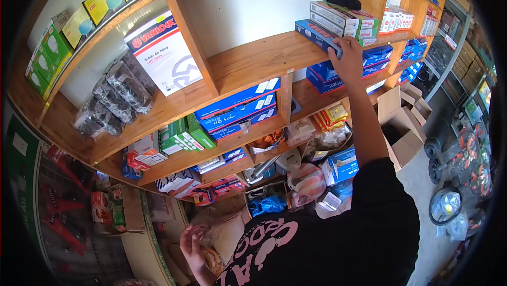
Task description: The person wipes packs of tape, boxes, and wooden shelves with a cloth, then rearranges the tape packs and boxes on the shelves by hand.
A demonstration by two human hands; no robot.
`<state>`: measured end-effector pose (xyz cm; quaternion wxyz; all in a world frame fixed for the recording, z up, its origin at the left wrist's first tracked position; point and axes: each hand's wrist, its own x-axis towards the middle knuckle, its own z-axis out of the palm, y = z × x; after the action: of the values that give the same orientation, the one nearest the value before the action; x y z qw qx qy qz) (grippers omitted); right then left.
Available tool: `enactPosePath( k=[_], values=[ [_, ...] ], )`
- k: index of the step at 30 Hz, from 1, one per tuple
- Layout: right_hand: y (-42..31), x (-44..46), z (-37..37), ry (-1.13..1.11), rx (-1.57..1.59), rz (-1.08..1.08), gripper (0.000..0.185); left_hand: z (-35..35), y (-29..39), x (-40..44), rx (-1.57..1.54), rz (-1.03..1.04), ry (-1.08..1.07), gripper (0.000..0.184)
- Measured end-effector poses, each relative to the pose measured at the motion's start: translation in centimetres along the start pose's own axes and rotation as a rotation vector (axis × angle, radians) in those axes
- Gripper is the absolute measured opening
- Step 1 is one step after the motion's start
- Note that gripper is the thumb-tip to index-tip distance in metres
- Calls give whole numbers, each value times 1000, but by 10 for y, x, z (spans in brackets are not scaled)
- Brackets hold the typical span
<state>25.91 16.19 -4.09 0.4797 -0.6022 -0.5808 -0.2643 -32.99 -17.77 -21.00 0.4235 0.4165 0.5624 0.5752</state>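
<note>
My right hand reaches up to the wooden shelf and grips the near end of a flat blue box. That box lies on the shelf board beside a stack of white and green boxes. A black cloth-like item rests on top of the stack. Low at the left, my left hand hangs with its fingers loosely bent and apart, holding nothing. It is near an open cardboard box and some clear plastic.
Left of the bare board stand a white VANLOCK box and black plastic-wrapped items. Blue boxes fill the shelf below. Open cartons stand on the floor at right, near a round plastic-wrapped item.
</note>
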Motion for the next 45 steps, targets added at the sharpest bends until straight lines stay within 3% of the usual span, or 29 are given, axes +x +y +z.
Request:
enactPosePath(
  k=[2,6,8,13,17,19,22,25,26,30,32,34,35,36,39,40,43,44,45],
  values=[
    [2,-6,4,-8,52,73,39,-12,-5,-2,30,11,13,46],
    [-33,-21,-3,184,-159,55,55,-21,-3,1,21,-22,11,47],
    [-64,-36,-11,284,10,6,55,-23,9,8,27,1,-1,48],
    [-186,-83,-31,-72,792,-245,37,-40,57,61,186,231,-17,43],
    [-268,-88,-23,-267,1022,-380,26,-28,142,104,223,292,-81,40],
    [-297,-83,-19,-450,1052,-457,24,-27,152,138,195,511,-96,39],
    [-342,-76,-13,-578,1103,-447,30,-23,183,176,198,579,-78,41],
    [-380,-63,15,-622,1160,-291,38,-29,187,234,302,713,75,54],
    [-392,-58,29,-567,1162,-273,49,-29,192,252,346,727,183,59],
    [-439,-41,84,-711,1095,-40,94,-32,191,339,385,765,567,84],
    [-458,-38,109,-701,976,-35,107,-25,177,369,277,763,546,94],
    [-472,-45,153,-619,994,-28,112,-13,183,351,575,586,593,105],
    [-482,-45,155,-580,1002,-20,114,-7,181,349,649,605,618,105],
    [-487,-46,156,-486,891,-55,114,-5,179,348,726,620,643,105],
    [-502,-34,150,-487,767,39,113,-11,183,347,845,609,641,105],
    [-504,-33,158,-439,798,67,99,-14,182,349,871,588,631,105],
    [-500,-33,177,-469,783,68,82,-16,184,351,929,488,600,107],
    [-501,-39,180,-325,748,40,69,-15,188,349,944,445,586,108],
    [-500,-41,183,-326,796,53,69,-14,189,348,957,402,571,108]
  ],
)
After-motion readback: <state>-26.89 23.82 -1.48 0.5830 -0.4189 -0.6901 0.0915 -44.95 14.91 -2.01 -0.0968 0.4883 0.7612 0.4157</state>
